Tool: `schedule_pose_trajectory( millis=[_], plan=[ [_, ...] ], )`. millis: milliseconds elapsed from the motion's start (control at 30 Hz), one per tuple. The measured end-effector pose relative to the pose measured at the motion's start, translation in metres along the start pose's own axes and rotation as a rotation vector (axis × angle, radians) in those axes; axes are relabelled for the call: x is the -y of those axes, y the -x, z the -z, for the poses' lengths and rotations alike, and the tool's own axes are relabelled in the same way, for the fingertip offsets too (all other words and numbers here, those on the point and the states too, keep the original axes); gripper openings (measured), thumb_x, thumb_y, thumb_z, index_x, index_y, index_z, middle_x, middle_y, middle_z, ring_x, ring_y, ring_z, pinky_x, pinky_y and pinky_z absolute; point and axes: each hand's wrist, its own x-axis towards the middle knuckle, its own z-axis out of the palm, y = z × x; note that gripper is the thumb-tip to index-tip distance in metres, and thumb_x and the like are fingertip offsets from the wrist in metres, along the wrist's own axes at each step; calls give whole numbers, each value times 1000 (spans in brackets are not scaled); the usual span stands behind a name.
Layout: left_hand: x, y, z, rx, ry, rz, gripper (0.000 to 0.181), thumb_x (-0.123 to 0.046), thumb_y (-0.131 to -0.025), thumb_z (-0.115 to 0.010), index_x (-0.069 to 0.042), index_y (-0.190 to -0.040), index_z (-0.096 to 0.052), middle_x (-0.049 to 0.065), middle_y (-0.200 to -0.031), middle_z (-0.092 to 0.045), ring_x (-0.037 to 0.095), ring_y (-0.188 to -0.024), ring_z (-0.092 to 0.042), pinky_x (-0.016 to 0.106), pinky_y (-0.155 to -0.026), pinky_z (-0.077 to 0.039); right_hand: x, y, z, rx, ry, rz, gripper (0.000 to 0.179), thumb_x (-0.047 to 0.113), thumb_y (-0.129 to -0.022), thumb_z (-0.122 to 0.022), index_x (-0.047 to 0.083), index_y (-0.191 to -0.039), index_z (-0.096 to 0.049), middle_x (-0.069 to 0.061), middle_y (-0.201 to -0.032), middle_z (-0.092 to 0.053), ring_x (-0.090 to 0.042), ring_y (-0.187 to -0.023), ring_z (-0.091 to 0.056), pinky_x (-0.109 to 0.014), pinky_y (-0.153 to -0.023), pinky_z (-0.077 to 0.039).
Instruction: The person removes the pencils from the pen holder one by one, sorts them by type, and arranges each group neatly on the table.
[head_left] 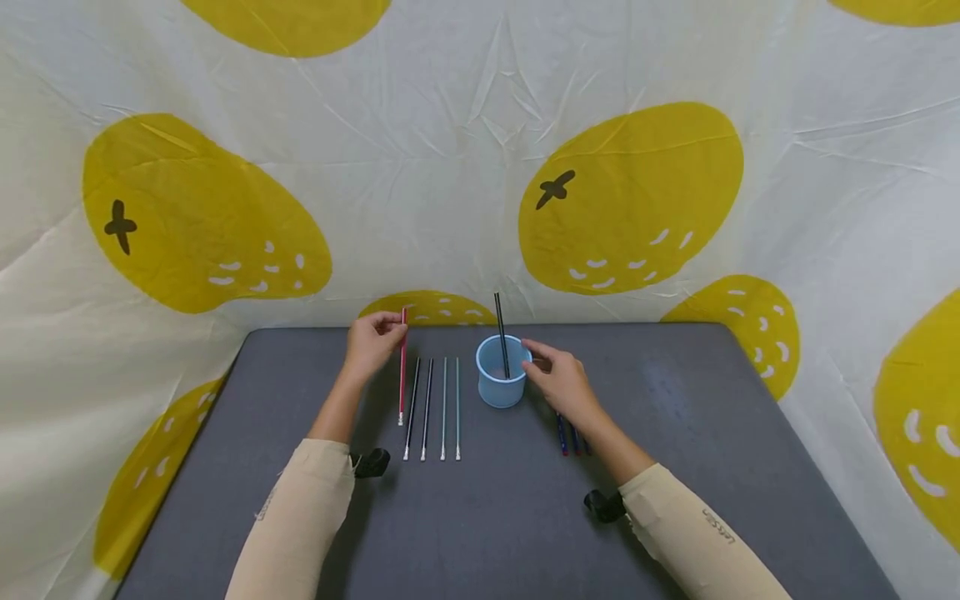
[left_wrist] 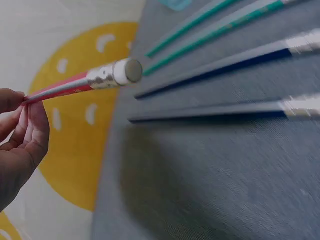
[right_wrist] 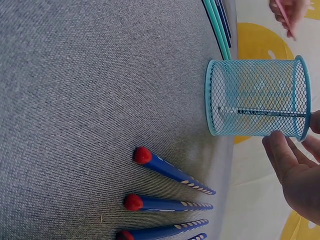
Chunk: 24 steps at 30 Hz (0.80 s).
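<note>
My left hand (head_left: pixel 373 343) pinches a red pencil (head_left: pixel 402 367) near its upper end, above the table's back left; its white eraser end hangs down, facing the left wrist camera. My right hand (head_left: pixel 562 383) holds the light blue mesh pencil cup (head_left: pixel 500 392) by its right side, with fingers at the rim and against the wall (right_wrist: pixel 260 127). Two dark pencils (head_left: pixel 501 329) lean inside the cup. Beside the left hand, two dark blue pencils (left_wrist: pixel 215 70) and two teal pencils (left_wrist: pixel 200 25) lie in a row, eraser ends toward me.
Several blue pencils with red ends (right_wrist: pixel 170 205) lie right of the cup, partly hidden by the right forearm in the head view. The grey table (head_left: pixel 465 533) ends at a white cloth with yellow fruit shapes (head_left: pixel 630 200).
</note>
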Motion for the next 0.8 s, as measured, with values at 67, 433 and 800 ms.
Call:
schedule_pose_trajectory(
  millis=[67,433,800],
  plan=[
    [9,2,2,4,-29,8,23,-4,-93,-72,11,-111,-72,22,-93,-72,2,-62,-61,25,-59,-61,0,0,-1,0,-5,2,44,21,-102,-67,14,-145,-60,-14,-133,-70,-31,-118,-70,-48,-95,-59],
    [49,13,1,90,-153,37,22,-4,-93,-73,9,-111,-72,23,-95,-75,5,-61,-65,26,-58,-61,-3,3,-1,-9,-8,2,44,20,-102,-67,14,-145,-61,-15,-133,-70,-31,-118,-70,-47,-96,-60],
    [59,18,-1,120,-132,133,18,-1,-91,-73,10,-105,-73,22,-89,-76,8,-59,-68,28,-57,-62,-2,2,-2,4,-12,14,45,20,-102,-66,12,-146,-60,-15,-135,-69,-32,-119,-69,-48,-97,-59]
  ],
)
